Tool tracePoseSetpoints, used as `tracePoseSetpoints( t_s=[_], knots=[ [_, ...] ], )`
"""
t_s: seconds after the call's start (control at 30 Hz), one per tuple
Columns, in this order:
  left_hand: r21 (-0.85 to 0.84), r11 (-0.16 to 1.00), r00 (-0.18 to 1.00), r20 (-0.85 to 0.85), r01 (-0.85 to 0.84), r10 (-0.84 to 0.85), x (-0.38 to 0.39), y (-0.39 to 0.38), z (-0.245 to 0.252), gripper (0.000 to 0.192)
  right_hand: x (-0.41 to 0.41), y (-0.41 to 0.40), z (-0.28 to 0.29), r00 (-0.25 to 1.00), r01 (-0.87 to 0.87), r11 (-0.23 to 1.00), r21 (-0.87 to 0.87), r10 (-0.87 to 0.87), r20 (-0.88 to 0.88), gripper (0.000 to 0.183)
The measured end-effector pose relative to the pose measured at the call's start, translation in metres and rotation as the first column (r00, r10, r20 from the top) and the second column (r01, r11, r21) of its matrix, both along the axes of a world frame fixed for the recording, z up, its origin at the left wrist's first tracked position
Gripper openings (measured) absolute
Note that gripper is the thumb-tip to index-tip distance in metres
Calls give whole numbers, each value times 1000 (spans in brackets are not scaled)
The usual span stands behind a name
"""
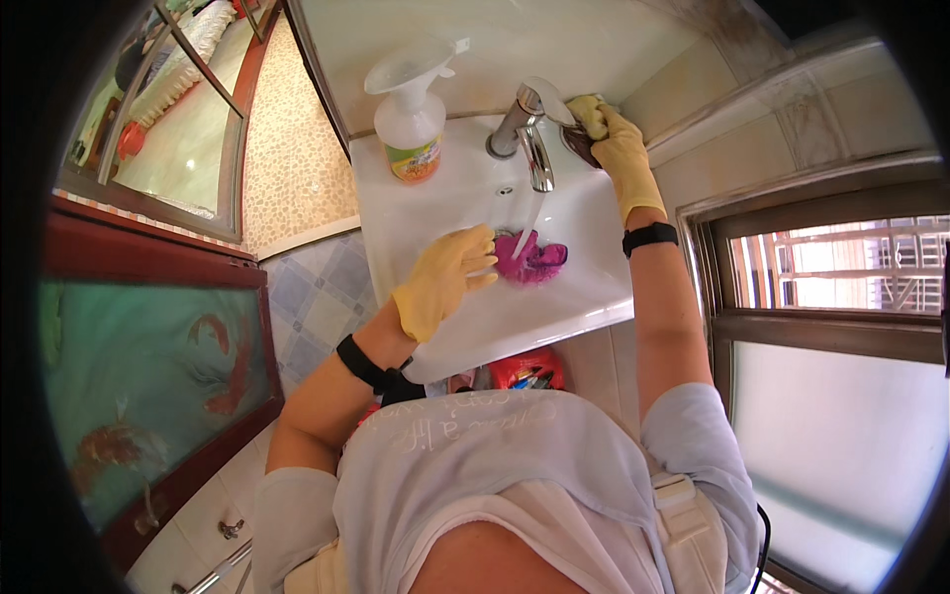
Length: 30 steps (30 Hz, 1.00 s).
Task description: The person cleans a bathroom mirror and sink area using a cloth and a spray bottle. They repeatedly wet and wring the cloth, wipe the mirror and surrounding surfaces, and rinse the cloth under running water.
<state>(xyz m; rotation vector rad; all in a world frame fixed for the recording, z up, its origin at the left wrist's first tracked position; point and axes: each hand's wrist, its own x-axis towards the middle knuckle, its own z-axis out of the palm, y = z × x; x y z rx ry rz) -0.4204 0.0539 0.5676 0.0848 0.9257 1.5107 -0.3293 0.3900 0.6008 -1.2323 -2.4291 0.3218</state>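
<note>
My left hand (449, 278), in a yellow rubber glove, hovers over the left part of the white washbasin (475, 330), its fingers apart and holding nothing. Beside its fingertips a bright pink-purple cloth or sponge (528, 258) lies in the bowl, under water running from the chrome faucet (536, 152). At the basin's back right corner my right hand (620, 145), gloved too, grips a pale yellow cloth or sponge (588, 117). Something dark brown lies just below it, partly hidden; what it is I cannot tell.
A spray bottle (410, 134) with a white head stands on the basin's back left corner. Tiled wall and a window (839, 263) are on the right. On the left are a door panel with painted fish (163, 371) and a glazed frame. A red container (528, 370) sits below the basin's front edge.
</note>
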Motion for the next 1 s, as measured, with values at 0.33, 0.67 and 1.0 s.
tracePoseSetpoints(
  t_s=[0.33, 0.67, 1.0],
  knots=[
    [-149, 989, 992, -121, 10, -28, -1, 24, -3, 63, 71, -97, 38, 934, -122, 631, -766, 335, 127, 49],
    [-55, 987, 948, 290, 154, -132, 9, 82, -13, 64, 75, -129, -3, 806, -511, 30, -859, -332, -491, 39],
    [-36, 977, 965, -168, -208, 199, 28, 109, -32, 38, 40, -169, -13, 615, -490, -175, -854, -764, -196, 49]
  ],
)
